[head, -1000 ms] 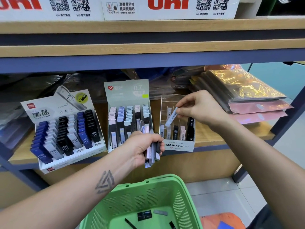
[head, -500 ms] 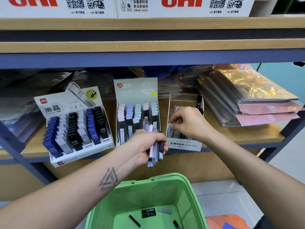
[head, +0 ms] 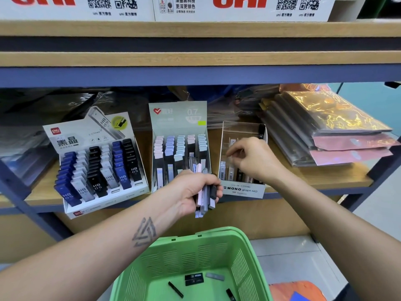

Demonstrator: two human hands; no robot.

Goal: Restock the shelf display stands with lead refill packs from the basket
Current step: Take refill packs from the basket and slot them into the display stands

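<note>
I am looking at a shop shelf point(head: 314, 181) made of wood with blue metal bars, and a pale floor under it.

Closest to me, under both arms, is the green basket point(head: 196, 266). A few lead refill packs point(head: 194, 279) lie on its bottom, so I think the job is not done yet.

Just above the basket is the left hand point(head: 191, 192). It is closed tight around a bunch of packs point(head: 205, 192), pink, grey and dark ones, standing up and down in the fist.

Past that hand, right behind it, is the green stand point(head: 179, 135) with rows of pale packs. To that hand's left is the white stand point(head: 91, 161) full of blue, black and silver packs.

To the right of the left hand is the right hand point(head: 253, 159). It reaches down into the clear stand point(head: 243, 190) marked MONO. Its fingers are bent and pinched close together over the packs in there. I cannot tell if a pack is between them or if they have let go.

Far to the right of that hand is a pile of shiny folders point(head: 338, 127). High above both hands sit white boxes point(head: 238, 7) with red letters.

What could go wrong? The fist holds many smooth packs, and some stick out below it. If the grip gets loose, I think one could slide out and fall. Also the clear stand looks light and sits at the shelf edge. A hard push from the right hand could tip it or shove it off.
</note>
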